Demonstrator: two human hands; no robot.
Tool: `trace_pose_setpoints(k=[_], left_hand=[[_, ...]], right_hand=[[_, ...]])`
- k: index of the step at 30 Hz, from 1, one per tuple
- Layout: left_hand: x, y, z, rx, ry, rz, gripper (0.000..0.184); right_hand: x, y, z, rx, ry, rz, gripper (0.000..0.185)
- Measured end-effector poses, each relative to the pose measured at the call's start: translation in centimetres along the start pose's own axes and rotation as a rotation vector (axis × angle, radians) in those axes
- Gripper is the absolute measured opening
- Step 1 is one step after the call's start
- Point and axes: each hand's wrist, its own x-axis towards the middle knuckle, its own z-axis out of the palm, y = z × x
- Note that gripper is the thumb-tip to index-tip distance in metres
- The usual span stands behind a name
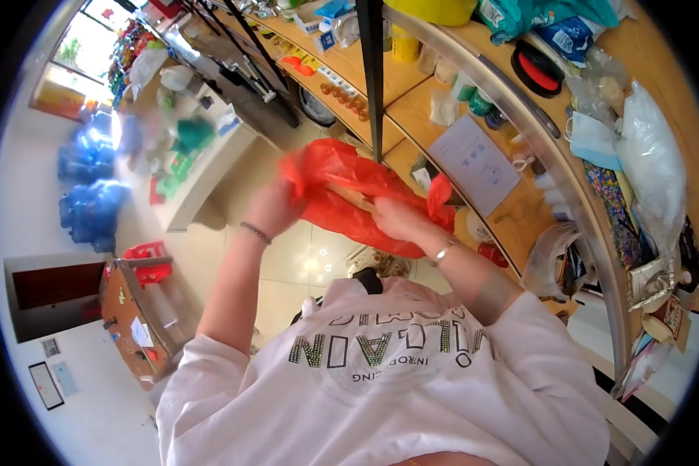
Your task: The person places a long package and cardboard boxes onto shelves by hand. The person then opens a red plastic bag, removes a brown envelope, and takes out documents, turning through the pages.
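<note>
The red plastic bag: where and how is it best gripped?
The red plastic bag is probably best pinched by its rim, one hand from each side: it looks thin, limp and gaping between the left hand and right hand.

crinkled plastic bag (330,217), glossy floor tiles (287,256), wooden shelf (412,113)

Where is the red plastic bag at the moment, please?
In the head view, the red plastic bag is just above the centre, held between the left hand and the right hand.
</note>
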Motion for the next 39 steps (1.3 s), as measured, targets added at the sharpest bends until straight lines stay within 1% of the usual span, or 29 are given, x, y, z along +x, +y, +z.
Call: trace_pose_setpoints(k=[2,4,5,7,8,9,10,11,12,13,14,15,16,18,19,20,22,23,25,26,28,30,32,33,34,36,37,38,39], left_hand=[[0.8,0.8,0.1,0.008,0.066,-0.028,0.037],[1.3,4.5,-1.9,-0.125,0.040,-0.025,0.051],[1.7,4.3,-1.7,-0.134,0.053,-0.022,0.051],[3.2,2.9,-1.1,0.114,-0.147,-0.182,0.038],[3.0,2.2,-1.0,0.107,-0.132,-0.179,0.038],[2.3,1.3,-1.0,0.043,-0.094,-0.190,0.029],[1.9,0.3,-0.7,-0.020,-0.058,-0.196,0.019],[1.9,-0.9,0.1,-0.056,-0.066,-0.222,0.012],[2.5,-2.5,1.8,-0.060,-0.055,-0.209,0.012],[3.3,-4.1,3.7,-0.505,-0.056,-0.368,0.011],[3.7,-4.2,3.7,-0.952,-0.061,-0.517,0.013],[3.6,-4.3,4.0,-1.039,-0.053,-0.541,0.012],[3.2,-4.7,4.1,-0.873,-0.056,-0.467,0.012],[1.6,-4.4,3.1,-0.567,-0.050,-0.351,0.018],[0.6,-4.4,2.5,-0.457,-0.040,-0.310,0.022],[-0.1,-4.5,2.2,-0.379,-0.029,-0.284,0.026],[-1.5,-5.7,2.3,-0.332,-0.012,-0.273,0.035],[-2.0,-7.0,3.1,-0.332,-0.006,-0.266,0.035],[-1.9,-10.1,5.1,-0.580,0.076,-0.444,0.053],[-1.7,-10.4,4.6,-0.579,0.084,-0.436,0.053],[-1.5,-11.0,3.9,-0.942,0.155,-0.550,0.050],[-0.9,-10.7,2.3,-1.004,0.199,-0.598,0.054],[-0.7,-12.2,2.3,-0.871,0.369,-0.747,0.055],[-0.6,-14.1,2.7,-0.675,0.353,-0.784,0.062],[-0.9,-15.9,3.2,-0.677,0.358,-0.784,0.062],[-1.7,-16.1,2.9,-0.382,0.335,-0.821,0.061],[-2.4,-16.0,2.9,-0.391,0.329,-0.826,0.055],[-2.7,-16.6,3.5,-0.393,0.331,-0.824,0.055],[-3.0,-17.9,4.2,-0.310,0.307,-0.883,0.049]], right_hand=[[-1.6,-0.3,-1.9,-0.083,-0.024,-0.056,0.020],[-2.7,-0.1,-3.0,-0.173,-0.053,-0.115,0.020],[-3.1,0.0,-3.3,-0.154,-0.037,-0.114,0.019],[-4.4,0.2,-5.0,-0.044,0.045,-0.173,0.019],[-5.8,0.3,-6.6,0.050,0.102,-0.227,0.021],[-6.7,0.6,-8.1,0.032,0.096,-0.175,0.025],[-7.6,1.4,-8.9,0.200,0.128,-0.210,0.027],[-8.2,1.4,-9.6,0.266,0.196,-0.181,0.027],[-8.7,1.3,-10.1,0.334,0.266,-0.155,0.027],[-9.0,1.4,-10.2,0.325,0.282,-0.158,0.027],[-9.0,1.6,-10.0,0.427,0.308,-0.159,0.027],[-8.9,1.9,-9.8,0.529,0.330,-0.160,0.028],[-8.9,2.2,-9.6,0.520,0.337,-0.165,0.028],[-8.6,2.8,-9.2,0.790,0.337,-0.226,0.029],[-8.6,3.4,-9.5,0.757,0.369,-0.213,0.030],[-8.6,3.7,-9.7,0.752,0.372,-0.216,0.030],[-8.5,3.9,-10.2,1.107,0.400,-0.278,0.031],[-8.5,3.9,-10.3,1.102,0.406,-0.286,0.031],[-8.4,3.4,-10.4,1.169,0.435,-0.333,0.033],[-8.2,3.2,-10.3,1.165,0.439,-0.343,0.033],[-7.6,2.8,-9.8,1.224,0.392,-0.368,0.035],[-7.2,2.4,-9.6,1.251,0.387,-0.380,0.035],[-7.1,2.1,-9.5,1.275,0.379,-0.386,0.035],[-7.0,1.8,-9.7,1.264,0.385,-0.387,0.038],[-7.0,1.6,-9.9,1.254,0.393,-0.388,0.041],[-6.7,1.0,-10.1,1.204,0.415,-0.431,0.041],[-6.6,0.7,-10.2,1.158,0.439,-0.471,0.041],[-6.4,0.1,-10.3,1.156,0.440,-0.473,0.041],[-6.2,-0.5,-10.3,1.208,0.465,-0.480,0.039]])
